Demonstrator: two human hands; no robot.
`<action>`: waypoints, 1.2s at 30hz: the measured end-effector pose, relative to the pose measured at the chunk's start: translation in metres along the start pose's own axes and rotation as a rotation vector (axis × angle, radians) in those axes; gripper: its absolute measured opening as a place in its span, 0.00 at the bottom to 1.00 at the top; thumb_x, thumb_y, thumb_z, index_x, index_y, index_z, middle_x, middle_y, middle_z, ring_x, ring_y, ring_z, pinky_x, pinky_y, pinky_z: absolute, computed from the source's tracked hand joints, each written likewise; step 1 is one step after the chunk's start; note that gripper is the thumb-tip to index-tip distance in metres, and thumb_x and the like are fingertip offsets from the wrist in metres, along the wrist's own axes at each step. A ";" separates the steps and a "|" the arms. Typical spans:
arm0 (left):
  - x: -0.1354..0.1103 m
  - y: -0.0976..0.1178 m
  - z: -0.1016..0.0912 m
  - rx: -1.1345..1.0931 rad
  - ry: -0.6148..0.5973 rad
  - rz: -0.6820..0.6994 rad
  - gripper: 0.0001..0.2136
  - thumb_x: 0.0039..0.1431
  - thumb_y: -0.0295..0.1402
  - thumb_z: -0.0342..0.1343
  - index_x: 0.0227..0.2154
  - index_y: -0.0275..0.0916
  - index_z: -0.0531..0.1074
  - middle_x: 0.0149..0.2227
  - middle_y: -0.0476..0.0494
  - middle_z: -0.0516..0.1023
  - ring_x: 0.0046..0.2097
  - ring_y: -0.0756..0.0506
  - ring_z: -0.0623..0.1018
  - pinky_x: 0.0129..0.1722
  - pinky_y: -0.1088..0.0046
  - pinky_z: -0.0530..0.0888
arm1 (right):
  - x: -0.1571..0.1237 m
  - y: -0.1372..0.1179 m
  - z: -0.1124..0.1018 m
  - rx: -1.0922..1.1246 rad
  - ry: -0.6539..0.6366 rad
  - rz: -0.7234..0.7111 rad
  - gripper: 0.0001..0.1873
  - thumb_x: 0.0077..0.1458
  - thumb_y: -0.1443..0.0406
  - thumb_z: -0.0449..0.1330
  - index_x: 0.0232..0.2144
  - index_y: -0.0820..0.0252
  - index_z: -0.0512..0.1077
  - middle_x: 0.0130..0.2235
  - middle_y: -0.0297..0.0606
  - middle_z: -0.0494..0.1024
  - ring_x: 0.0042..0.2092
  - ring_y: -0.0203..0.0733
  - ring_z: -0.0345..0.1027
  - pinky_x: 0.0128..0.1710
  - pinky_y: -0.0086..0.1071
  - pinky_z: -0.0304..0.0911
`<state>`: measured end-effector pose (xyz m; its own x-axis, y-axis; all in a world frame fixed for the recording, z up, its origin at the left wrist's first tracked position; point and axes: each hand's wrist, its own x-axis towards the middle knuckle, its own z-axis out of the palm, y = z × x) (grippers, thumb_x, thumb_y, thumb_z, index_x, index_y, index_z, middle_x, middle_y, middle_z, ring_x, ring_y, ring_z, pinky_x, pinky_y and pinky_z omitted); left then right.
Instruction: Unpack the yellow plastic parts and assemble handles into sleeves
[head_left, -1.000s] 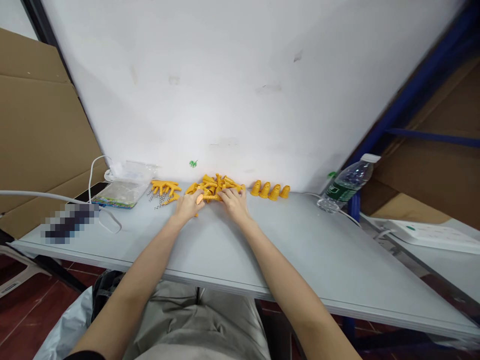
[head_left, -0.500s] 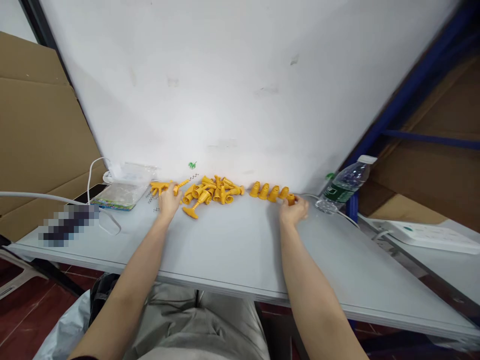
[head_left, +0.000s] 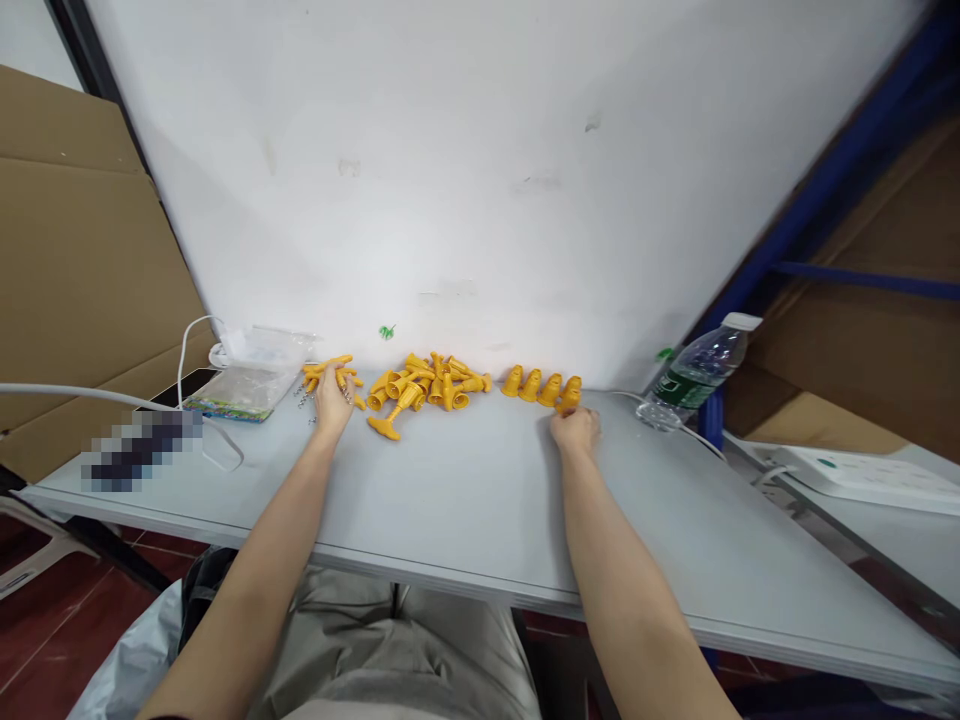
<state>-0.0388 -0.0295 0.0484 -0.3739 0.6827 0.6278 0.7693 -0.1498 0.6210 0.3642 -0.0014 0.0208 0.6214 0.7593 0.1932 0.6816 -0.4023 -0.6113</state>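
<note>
My left hand is closed at the left end of the yellow parts, its fingers around a yellow corkscrew piece whose metal spiral shows beside them. Behind and around it lie yellow T-handles and small dark metal spirals, partly covered by the hand. A pile of yellow plastic corkscrew parts sits to its right, a T-shaped one at the front. My right hand is closed on a yellow cup-shaped part at the right end of a row of similar upright cups. Its fingertips are partly hidden.
A water bottle leans at the right near a white cable. Clear plastic bags, a white cord and a blurred dark object lie at the left. A white wall panel rises behind the table. A power strip is far right.
The corkscrew piece in my left hand has turned; its spiral no longer points out to the upper right. My right hand has shifted slightly left and down beside the end of the cup row.
</note>
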 end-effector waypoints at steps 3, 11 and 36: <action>0.005 -0.008 0.003 -0.006 -0.023 0.016 0.17 0.57 0.30 0.52 0.50 0.38 0.65 0.49 0.38 0.74 0.54 0.43 0.73 0.55 0.64 0.69 | -0.005 -0.001 -0.001 -0.098 -0.012 -0.050 0.21 0.56 0.68 0.50 0.50 0.66 0.72 0.55 0.54 0.69 0.58 0.55 0.61 0.57 0.47 0.55; 0.031 -0.018 0.001 0.144 -0.322 -0.031 0.25 0.57 0.29 0.50 0.59 0.43 0.57 0.57 0.37 0.69 0.62 0.37 0.65 0.57 0.51 0.65 | -0.012 -0.003 0.000 -0.240 -0.101 -0.144 0.24 0.59 0.68 0.44 0.54 0.63 0.70 0.59 0.51 0.68 0.60 0.53 0.58 0.58 0.51 0.52; 0.022 -0.035 0.006 0.378 -0.593 0.040 0.24 0.61 0.35 0.49 0.61 0.46 0.63 0.67 0.34 0.54 0.68 0.33 0.54 0.61 0.50 0.59 | -0.013 -0.005 0.001 -0.267 -0.073 -0.124 0.23 0.58 0.68 0.46 0.51 0.70 0.71 0.53 0.56 0.73 0.57 0.54 0.63 0.56 0.49 0.54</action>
<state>-0.0707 -0.0048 0.0379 -0.0787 0.9727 0.2182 0.9441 0.0024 0.3295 0.3522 -0.0088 0.0207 0.5047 0.8416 0.1924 0.8338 -0.4175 -0.3612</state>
